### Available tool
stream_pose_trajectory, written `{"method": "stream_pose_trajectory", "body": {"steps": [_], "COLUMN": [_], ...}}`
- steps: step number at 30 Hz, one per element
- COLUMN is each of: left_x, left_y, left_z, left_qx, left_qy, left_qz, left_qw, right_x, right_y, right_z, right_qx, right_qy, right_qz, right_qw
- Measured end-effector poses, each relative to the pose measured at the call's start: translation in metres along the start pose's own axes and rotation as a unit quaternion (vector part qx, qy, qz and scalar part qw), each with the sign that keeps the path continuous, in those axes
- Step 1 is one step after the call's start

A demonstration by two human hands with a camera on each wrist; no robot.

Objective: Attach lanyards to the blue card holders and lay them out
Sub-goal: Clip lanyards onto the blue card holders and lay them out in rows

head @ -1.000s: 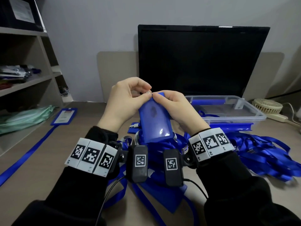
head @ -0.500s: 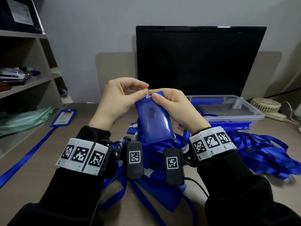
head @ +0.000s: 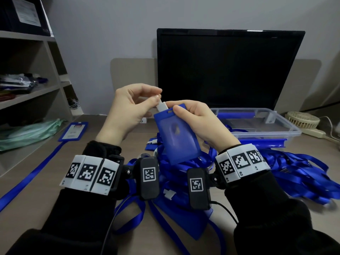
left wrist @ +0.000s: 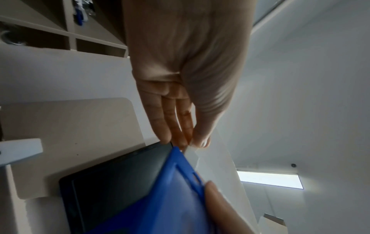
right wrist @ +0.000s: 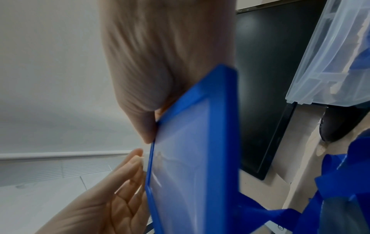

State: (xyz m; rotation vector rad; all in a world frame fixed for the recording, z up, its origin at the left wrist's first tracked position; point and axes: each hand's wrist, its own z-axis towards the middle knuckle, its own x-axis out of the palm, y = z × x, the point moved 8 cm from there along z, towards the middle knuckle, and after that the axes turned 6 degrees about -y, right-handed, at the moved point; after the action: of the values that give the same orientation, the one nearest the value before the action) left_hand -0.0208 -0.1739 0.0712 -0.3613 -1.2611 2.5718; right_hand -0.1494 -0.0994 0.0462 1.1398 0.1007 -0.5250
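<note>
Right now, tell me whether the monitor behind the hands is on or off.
Off, as far as the frames show: the monitor screen is uniformly black in the head view, with no image or glow, and equally dark in both wrist views.

Up over the middle of the tabletop (head: 27, 197), the card holder (head: 176, 137) sits tilted in the right hand (head: 198, 124), the left hand (head: 128, 115) just to its left, pinching a small tab (head: 162, 106) at the holder's top edge. Below them a heap of lanyards (head: 294, 173) spreads across the tabletop and out to the right. Behind that heap sits a plastic bin (head: 276, 126), the monitor (head: 228, 69) behind it, a small fan (head: 303, 120) to the bin's right. Far left, a finished badge (head: 74, 131) lies flat, its strap (head: 29, 183) trailing toward the near edge, beside the shelves (head: 31, 92).
</note>
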Motion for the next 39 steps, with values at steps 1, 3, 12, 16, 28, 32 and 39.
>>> {"method": "stream_pose_trajectory", "body": {"steps": [1, 3, 12, 16, 28, 32, 39], "left_x": [0.001, 0.002, 0.044, 0.075, -0.040, -0.025, 0.047], "left_y": [-0.002, -0.007, 0.017, 0.021, 0.078, 0.062, 0.001], "left_z": [0.000, 0.000, -0.011, -0.030, -0.007, -0.001, -0.017], "left_qx": [0.006, 0.016, -0.144, -0.181, -0.179, -0.165, -0.095], "left_qy": [0.003, -0.001, 0.101, 0.215, -0.048, -0.060, 0.132], "left_qz": [0.005, 0.003, -0.138, -0.054, -0.063, -0.035, -0.005], "left_qw": [1.000, 1.000, 0.975, 0.958, 0.981, 0.984, 0.987], "right_x": [0.001, 0.001, -0.031, -0.060, -0.121, -0.091, -0.027], "right_y": [-0.001, -0.005, 0.019, 0.027, 0.029, 0.018, 0.020], "right_z": [0.000, 0.000, 0.001, -0.002, -0.023, -0.008, 0.000], "right_qx": [0.007, 0.018, -0.065, -0.094, -0.123, -0.061, -0.056], "right_qy": [0.003, 0.003, -0.139, -0.235, -0.397, -0.257, -0.066], "right_qz": [0.000, -0.003, 0.114, 0.154, 0.060, 0.010, -0.105], "right_qw": [1.000, 1.000, 0.982, 0.955, 0.907, 0.965, 0.991]}}
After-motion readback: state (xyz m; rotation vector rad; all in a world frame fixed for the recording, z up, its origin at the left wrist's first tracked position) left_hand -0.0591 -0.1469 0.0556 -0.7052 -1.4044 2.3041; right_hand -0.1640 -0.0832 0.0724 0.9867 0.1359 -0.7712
